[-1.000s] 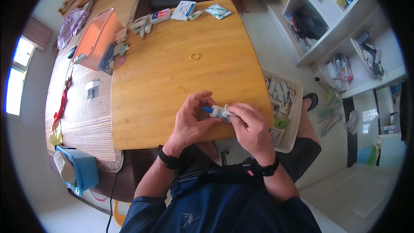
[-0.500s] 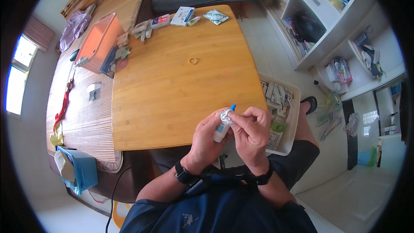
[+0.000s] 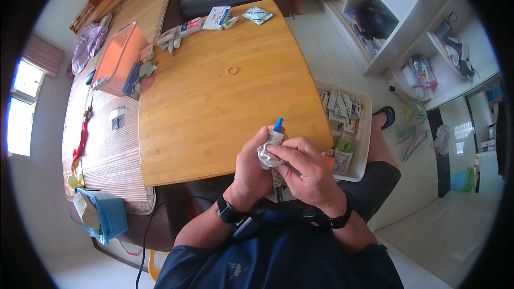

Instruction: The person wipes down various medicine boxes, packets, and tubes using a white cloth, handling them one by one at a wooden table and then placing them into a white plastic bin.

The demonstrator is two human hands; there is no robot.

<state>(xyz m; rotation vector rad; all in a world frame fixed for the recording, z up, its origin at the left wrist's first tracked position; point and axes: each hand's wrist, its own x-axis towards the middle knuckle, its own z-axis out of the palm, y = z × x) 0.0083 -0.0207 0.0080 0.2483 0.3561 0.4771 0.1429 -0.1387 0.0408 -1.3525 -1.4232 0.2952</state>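
Note:
A small white bottle with a pointed blue cap is gripped in my left hand, near the front edge of the wooden table. The cap points up and away from me. My right hand pinches a crumpled white cloth or tissue and presses it around the bottle's side. The cloth and fingers hide the lower part of the bottle. Farther off on the tabletop lies a thin tan band, curled into a loop.
Along the table's far edge sit a white and blue box and a green and white packet. An orange bin stands at the far left. Right of the table is a white tub of medicine-like boxes. A blue basket stands lower left.
My hands have shifted slightly left, with the bottle in them. The cloth has moved down from near the cap onto the bottle's body, and the blue cap now shows more fully.

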